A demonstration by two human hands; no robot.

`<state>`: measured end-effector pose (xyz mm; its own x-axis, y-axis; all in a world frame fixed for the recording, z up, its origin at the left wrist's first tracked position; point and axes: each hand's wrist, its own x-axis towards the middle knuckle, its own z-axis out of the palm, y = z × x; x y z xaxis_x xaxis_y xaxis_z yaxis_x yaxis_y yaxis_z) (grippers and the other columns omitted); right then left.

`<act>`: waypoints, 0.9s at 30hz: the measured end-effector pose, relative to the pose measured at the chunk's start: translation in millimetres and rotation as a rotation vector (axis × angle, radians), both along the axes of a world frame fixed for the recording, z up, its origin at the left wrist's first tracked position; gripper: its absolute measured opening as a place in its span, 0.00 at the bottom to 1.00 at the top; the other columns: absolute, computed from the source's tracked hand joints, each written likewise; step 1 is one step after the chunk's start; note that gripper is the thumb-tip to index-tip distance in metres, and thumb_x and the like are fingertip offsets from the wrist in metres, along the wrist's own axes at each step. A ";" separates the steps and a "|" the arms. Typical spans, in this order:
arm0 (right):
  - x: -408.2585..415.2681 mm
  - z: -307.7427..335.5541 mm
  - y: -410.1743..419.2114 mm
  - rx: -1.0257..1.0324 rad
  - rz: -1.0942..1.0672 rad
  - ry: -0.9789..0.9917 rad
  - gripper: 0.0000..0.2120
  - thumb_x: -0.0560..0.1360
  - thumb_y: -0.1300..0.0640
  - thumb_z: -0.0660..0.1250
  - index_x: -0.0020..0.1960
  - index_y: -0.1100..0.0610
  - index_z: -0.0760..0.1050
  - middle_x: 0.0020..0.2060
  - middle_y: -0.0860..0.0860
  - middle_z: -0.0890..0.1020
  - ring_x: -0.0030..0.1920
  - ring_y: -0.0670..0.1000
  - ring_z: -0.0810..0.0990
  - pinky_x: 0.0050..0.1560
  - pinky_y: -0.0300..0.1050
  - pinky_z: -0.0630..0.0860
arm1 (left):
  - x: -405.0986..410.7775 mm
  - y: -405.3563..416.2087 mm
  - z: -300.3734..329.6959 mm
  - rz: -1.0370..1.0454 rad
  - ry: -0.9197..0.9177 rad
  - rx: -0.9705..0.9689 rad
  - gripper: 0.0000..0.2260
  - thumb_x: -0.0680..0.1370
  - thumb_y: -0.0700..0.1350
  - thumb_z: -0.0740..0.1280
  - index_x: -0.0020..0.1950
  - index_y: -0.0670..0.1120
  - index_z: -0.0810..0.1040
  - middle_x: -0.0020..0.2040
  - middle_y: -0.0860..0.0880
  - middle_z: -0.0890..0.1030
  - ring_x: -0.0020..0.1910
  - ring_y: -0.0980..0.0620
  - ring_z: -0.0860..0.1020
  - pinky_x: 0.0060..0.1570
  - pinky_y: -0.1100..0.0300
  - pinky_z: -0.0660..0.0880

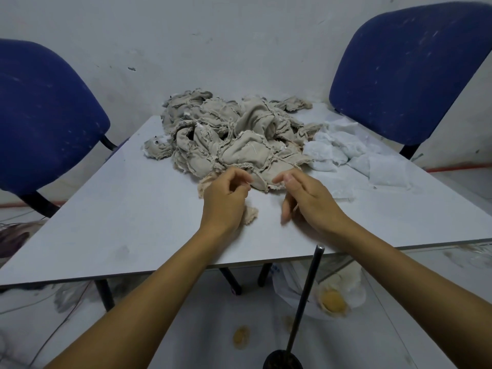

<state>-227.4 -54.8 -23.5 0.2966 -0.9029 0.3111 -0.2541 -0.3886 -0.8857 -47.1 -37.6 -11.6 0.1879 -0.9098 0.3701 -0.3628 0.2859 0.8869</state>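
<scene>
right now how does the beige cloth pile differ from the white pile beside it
The beige cloth pile is larger; the white pile is smaller. The beige cloth pile shows frayed, stitched edges; the white pile looks soft and fluffy. The beige cloth pile sits mid-table, its near edge in the left hand; the white pile lies untouched to its right. Both are crumpled, on the table.

A bare, makeshift workroom: scuffed whitewashed wall (239,35), a plain grey table (119,222) heaped with frayed beige fabric pieces (229,137) and white stuffing (354,153), two dusty blue office chairs (410,70), scraps on the floor (207,328).
</scene>
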 end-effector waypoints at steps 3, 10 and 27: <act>3.2 0.4 0.3 -0.020 -0.005 0.133 0.11 0.84 0.49 0.56 0.52 0.49 0.77 0.30 0.50 0.84 0.28 0.41 0.78 0.34 0.28 0.69 | 10.1 -4.6 11.1 0.018 -0.489 0.089 0.08 0.74 0.41 0.64 0.50 0.51 0.78 0.50 0.49 0.74 0.52 0.49 0.74 0.52 0.53 0.73; 2.7 -0.5 0.0 -0.026 -0.011 0.181 0.07 0.81 0.54 0.63 0.48 0.49 0.79 0.33 0.48 0.84 0.32 0.40 0.79 0.36 0.28 0.70 | 35.4 -15.7 32.7 -0.323 -0.909 0.519 0.19 0.73 0.42 0.71 0.63 0.53 0.75 0.62 0.46 0.74 0.53 0.50 0.72 0.45 0.60 0.70; -10.2 9.3 -3.9 0.124 0.168 -0.056 0.12 0.79 0.56 0.68 0.39 0.59 0.74 0.29 0.48 0.72 0.31 0.47 0.68 0.32 0.39 0.65 | -0.2 -6.5 17.2 -0.602 0.328 0.403 0.08 0.73 0.48 0.73 0.40 0.47 0.76 0.39 0.48 0.77 0.37 0.53 0.73 0.34 0.59 0.64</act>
